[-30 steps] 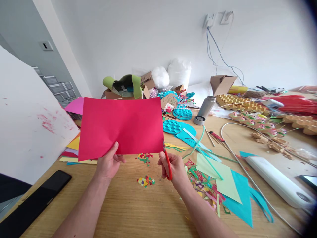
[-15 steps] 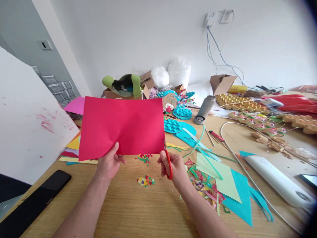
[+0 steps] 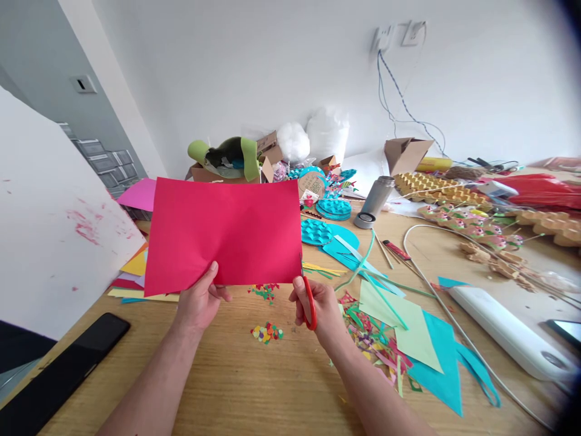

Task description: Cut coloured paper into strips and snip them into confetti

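A large red sheet of paper (image 3: 227, 230) is held up above the table. My left hand (image 3: 200, 303) pinches its lower edge, thumb on the near face and the other fingers mostly behind. Red-handled scissors (image 3: 310, 306) are in my right hand (image 3: 320, 306), whose fingers wrap round the handles. The blades are at the sheet's lower right edge; how far apart they stand is hard to tell. Below the sheet, small red and green paper bits (image 3: 264, 292) and a little pile of coloured dots (image 3: 267, 332) lie on the table (image 3: 236, 387).
Paper scraps (image 3: 372, 339), a pale green sheet (image 3: 399, 315) and blue paper (image 3: 447, 363) lie right of my right hand. A black phone (image 3: 68, 375) is at the left. Further back are a metal flask (image 3: 376, 203), egg trays (image 3: 436, 188) and a white cable (image 3: 426, 275).
The scissor blades at the sheet's right edge look slightly different. Both hands and the red sheet have hardly moved.
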Tool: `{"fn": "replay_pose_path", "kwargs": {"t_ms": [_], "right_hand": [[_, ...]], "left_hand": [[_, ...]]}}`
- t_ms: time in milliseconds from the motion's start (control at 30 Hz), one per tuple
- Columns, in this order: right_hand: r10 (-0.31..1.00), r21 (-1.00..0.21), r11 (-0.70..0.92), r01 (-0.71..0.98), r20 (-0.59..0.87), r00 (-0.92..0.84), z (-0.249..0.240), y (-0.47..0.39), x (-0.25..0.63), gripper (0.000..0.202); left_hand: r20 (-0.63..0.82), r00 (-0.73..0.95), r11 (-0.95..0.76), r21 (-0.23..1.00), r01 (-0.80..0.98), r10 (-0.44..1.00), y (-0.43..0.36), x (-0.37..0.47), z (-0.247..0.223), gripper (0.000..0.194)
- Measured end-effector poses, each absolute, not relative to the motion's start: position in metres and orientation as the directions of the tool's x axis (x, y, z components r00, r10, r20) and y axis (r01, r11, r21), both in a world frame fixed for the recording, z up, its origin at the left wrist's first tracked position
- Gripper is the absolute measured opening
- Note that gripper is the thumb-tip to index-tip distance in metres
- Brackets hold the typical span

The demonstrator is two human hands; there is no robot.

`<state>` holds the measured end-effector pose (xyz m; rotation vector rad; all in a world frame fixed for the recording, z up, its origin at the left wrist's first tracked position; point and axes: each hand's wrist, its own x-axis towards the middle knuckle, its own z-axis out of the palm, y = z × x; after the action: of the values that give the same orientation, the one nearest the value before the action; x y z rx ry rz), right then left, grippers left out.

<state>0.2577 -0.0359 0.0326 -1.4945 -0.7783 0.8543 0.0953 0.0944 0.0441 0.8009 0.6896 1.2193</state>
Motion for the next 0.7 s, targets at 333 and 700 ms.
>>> {"fn": "replay_pose_path", "kwargs": {"t_ms": [333, 700], "right_hand": [[0.869, -0.998, -0.071, 0.000, -0.061, 0.490, 0.0376, -0.0381, 0.2586, 0.059], [0.866, -0.999, -0.046, -0.019, -0.050, 0.497, 0.0341, -0.0376, 0.2603, 0.056]], "left_hand": [[-0.044, 0.203, 0.146, 0.841, -0.520, 0.978, 0.0930, 0.0963, 0.0445, 0.034], [-0.060, 0.215, 0.167, 0.835, -0.525, 0.975, 0.0928, 0.0961, 0.0451, 0.033]]}}
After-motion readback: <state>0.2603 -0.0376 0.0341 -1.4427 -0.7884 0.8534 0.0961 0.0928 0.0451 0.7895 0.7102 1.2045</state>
